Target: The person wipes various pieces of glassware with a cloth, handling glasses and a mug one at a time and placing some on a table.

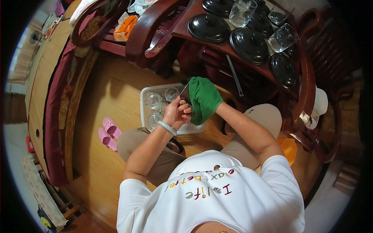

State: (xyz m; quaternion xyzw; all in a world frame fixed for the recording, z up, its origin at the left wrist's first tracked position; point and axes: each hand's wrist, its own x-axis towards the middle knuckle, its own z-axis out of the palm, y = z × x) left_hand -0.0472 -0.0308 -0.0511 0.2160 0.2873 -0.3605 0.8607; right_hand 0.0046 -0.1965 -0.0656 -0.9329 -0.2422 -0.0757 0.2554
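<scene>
My left hand (178, 113), with a pale bangle at its wrist, is closed on a dark flat piece (185, 94) with a thin light edge. Its exact kind cannot be made out, as a green cloth (203, 97) covers much of it. The cloth wraps over my right hand, hiding the fingers, and presses against the piece from the right. Just beneath both hands, a white plastic basket (144, 110) stands on the floor. Round clear glass pieces (153, 101) lie in it.
A dark red wooden table (180, 30) ahead carries several black lids (248, 44) and clear glasses (283, 38). Beside it stands a wooden armchair (136, 42) with an orange bag (125, 29). Pink slippers (110, 132) lie on the floor at left. An orange container (288, 150) sits at right.
</scene>
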